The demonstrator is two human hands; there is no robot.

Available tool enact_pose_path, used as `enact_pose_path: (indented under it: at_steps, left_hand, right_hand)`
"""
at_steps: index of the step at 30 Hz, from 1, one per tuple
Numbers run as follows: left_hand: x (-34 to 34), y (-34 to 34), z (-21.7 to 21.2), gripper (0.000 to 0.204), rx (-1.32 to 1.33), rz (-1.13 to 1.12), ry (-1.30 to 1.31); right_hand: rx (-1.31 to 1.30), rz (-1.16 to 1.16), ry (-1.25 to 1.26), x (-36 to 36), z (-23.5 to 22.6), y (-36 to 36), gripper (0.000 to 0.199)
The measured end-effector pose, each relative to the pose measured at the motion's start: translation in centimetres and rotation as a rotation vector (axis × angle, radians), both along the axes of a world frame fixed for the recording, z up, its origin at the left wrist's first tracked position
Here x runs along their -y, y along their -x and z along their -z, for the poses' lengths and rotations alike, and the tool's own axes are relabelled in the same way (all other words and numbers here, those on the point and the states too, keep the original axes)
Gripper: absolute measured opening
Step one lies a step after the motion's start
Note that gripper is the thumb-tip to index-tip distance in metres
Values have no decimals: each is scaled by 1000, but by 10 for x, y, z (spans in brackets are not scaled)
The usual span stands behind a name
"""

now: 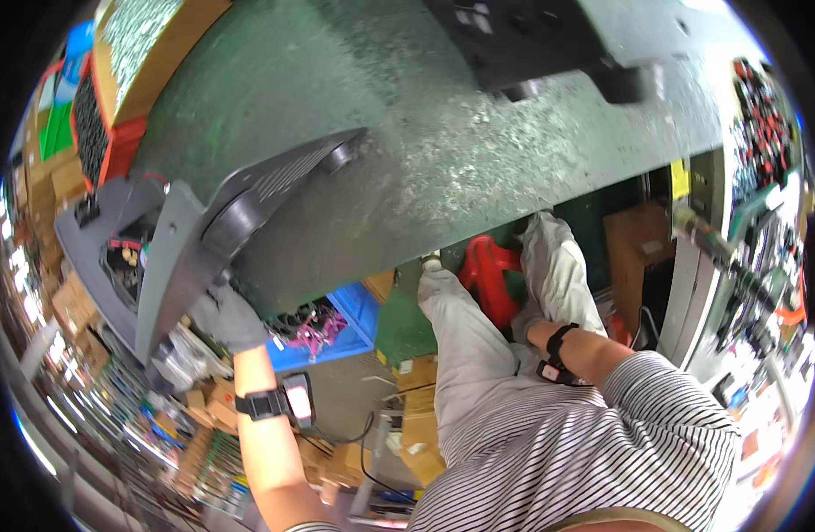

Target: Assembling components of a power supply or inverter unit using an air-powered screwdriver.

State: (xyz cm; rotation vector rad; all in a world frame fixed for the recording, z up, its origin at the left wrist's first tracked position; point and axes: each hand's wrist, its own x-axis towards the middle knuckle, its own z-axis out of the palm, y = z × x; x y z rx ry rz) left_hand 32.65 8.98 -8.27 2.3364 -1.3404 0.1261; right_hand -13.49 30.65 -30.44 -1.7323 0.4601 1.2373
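My left hand [228, 317], in a grey glove, grips the lower edge of a dark grey curved plastic housing [181, 266]. Its fingertips are partly hidden by the part. The housing stands tilted at the left side of the green worktable [336, 222], with slots and a round boss on its inner face. Close behind it is a grey shell [93, 226] with wires and small connectors inside; I cannot tell whether the two are joined. My right hand [525, 321], also gloved in grey, is down by my right thigh, its fingers mostly hidden.
A black plastic part [540, 40] lies at the table's far right. Boxes of small parts [115, 115] stand at the far left. Below the table edge are a blue bin [350, 324] with purple pieces, a red stool [489, 279] and cardboard boxes [416, 412]. Shelving [705, 257] rises at the right.
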Motion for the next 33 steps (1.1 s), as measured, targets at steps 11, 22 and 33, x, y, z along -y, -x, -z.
enact_pose_path:
  at_steps: [11, 22, 33]
  left_hand:
    - [4, 23, -15, 48, 2, 31, -152]
    - [9, 36, -16, 53, 26, -62, -204]
    - [4, 31, -17, 55, 55, 68, -168]
  right_hand:
    - [138, 1632, 1396, 77, -8, 40, 33]
    - [-562, 1023, 275, -128, -26, 83, 48]
    - [-549, 1137, 319, -108, -46, 110, 46]
